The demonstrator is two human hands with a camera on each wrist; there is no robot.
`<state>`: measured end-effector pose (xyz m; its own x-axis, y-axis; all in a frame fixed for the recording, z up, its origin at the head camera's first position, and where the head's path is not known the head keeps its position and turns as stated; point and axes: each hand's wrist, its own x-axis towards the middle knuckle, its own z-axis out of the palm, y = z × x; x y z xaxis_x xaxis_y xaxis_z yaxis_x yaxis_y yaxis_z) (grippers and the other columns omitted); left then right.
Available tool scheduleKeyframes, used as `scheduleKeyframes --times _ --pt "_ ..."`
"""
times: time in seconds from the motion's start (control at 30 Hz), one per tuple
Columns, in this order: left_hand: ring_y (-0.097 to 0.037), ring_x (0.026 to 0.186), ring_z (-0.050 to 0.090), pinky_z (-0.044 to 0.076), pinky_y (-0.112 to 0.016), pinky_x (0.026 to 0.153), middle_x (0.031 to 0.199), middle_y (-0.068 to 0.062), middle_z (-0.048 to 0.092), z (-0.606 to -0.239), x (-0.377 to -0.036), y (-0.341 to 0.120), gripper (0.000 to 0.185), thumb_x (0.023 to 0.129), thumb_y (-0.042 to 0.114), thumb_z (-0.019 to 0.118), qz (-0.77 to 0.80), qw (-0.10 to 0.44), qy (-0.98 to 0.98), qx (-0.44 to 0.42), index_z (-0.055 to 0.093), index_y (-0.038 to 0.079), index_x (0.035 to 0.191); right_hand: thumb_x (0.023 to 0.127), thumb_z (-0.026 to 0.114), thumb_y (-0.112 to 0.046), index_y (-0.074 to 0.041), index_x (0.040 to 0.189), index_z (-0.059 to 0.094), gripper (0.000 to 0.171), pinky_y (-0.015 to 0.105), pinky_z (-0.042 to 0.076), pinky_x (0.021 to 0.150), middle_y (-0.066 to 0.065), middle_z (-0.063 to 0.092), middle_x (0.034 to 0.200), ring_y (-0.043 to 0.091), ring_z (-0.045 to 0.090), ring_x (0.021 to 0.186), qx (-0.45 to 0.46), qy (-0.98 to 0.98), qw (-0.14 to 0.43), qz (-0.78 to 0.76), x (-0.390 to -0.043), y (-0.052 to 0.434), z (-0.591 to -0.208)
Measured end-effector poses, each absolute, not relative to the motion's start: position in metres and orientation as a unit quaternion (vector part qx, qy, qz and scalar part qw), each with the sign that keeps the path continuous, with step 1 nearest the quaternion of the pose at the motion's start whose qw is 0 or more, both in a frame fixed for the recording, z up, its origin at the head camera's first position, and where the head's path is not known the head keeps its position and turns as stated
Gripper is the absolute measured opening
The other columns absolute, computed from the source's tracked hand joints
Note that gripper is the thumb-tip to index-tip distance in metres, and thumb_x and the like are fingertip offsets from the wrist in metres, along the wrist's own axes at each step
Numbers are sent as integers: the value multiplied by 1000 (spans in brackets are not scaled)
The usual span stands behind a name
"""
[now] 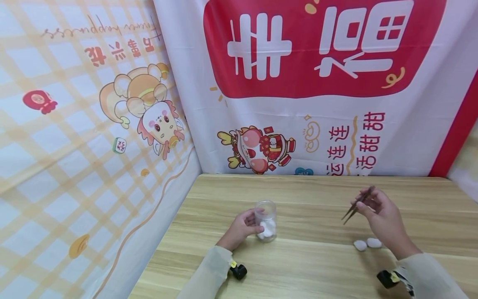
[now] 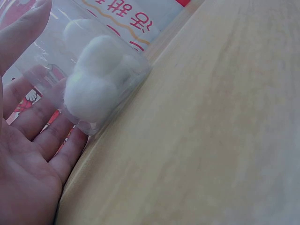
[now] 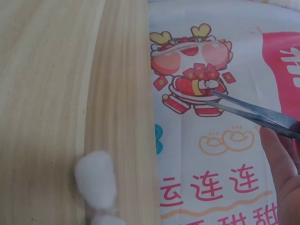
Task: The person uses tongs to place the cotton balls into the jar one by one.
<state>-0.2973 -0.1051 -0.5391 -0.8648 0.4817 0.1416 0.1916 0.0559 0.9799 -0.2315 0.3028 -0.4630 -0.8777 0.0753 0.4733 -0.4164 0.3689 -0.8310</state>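
Note:
A clear plastic jar (image 1: 267,214) stands on the wooden table, with several white cotton balls (image 2: 96,77) in its lower part. My left hand (image 1: 242,227) holds the jar from its left side, thumb and fingers around the wall. In my right hand (image 1: 384,216) a pair of metal tweezers (image 1: 357,206) is pinched, tips pointing down and to the left. The tweezers' tips are slightly apart, with nothing between them in the right wrist view. Below the right hand, two cotton balls (image 1: 360,245) lie side by side on the table.
The wooden table (image 1: 310,265) meets a white and red printed cloth (image 1: 306,112) at its back edge. Along the left hangs a checked cloth (image 1: 74,166). Small black cameras (image 1: 239,272) are strapped at both wrists.

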Motion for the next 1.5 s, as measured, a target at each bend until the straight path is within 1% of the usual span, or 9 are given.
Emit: scheduleKeyframes --times 0.23,0.47,0.57,0.77,0.9,1.07,1.3,1.4,1.5 --pt "-24 121 54 45 -35 101 136 -6 56 -541 -297 -108 61 84 16 78 648 111 717 233 52 15 140 97 55 2 -1 120 49 24 19 54 78 3 61 104 3 64 96 111 -795 225 552 -230 304 -465" --pt "-21 122 54 45 -34 101 136 -2 55 -540 -297 -108 61 84 19 78 646 118 719 228 53 19 139 95 56 7 0 117 50 24 18 54 77 -3 62 101 1 63 93 117 -793 238 549 -227 309 -470" --pt "-22 123 53 44 -33 101 138 -3 54 -539 -298 -107 61 84 19 78 646 119 719 227 52 18 140 95 56 6 0 117 50 23 17 54 76 -5 61 101 0 63 93 113 -797 244 541 -226 312 -471" --pt "-22 123 53 44 -34 101 137 -4 55 -538 -296 -106 64 83 19 79 646 118 720 223 51 16 141 95 57 5 4 117 49 23 14 52 76 -1 61 101 -4 61 93 110 -808 252 521 -223 317 -474" --pt "-23 123 53 44 -34 102 137 -4 55 -537 -297 -105 64 83 18 79 648 118 718 226 51 16 141 94 59 4 4 115 51 22 12 52 75 2 62 101 -8 59 93 100 -817 258 506 -221 320 -475" --pt "-23 123 53 45 -34 101 137 -5 55 -537 -296 -107 62 84 15 77 648 116 719 225 52 16 140 95 59 2 4 115 51 22 13 52 74 -7 63 98 -7 60 91 96 -816 246 513 -220 323 -476" --pt "-24 122 54 46 -33 100 137 -5 55 -539 -297 -108 62 83 16 78 647 116 719 225 52 17 140 96 60 -2 4 118 52 24 11 51 74 4 65 103 -7 59 93 79 -837 239 486 -220 329 -480" --pt "-23 121 55 46 -33 99 136 -4 56 -540 -298 -106 62 82 17 79 649 116 718 224 53 18 139 95 62 -3 4 118 54 25 10 51 72 1 67 100 -9 59 91 74 -844 247 471 -219 331 -481" --pt "-23 122 54 46 -34 100 136 -4 56 -540 -298 -104 62 82 17 79 649 116 718 221 54 19 139 95 62 -5 3 119 54 27 11 52 72 0 68 98 -5 62 89 69 -847 247 466 -218 333 -481"
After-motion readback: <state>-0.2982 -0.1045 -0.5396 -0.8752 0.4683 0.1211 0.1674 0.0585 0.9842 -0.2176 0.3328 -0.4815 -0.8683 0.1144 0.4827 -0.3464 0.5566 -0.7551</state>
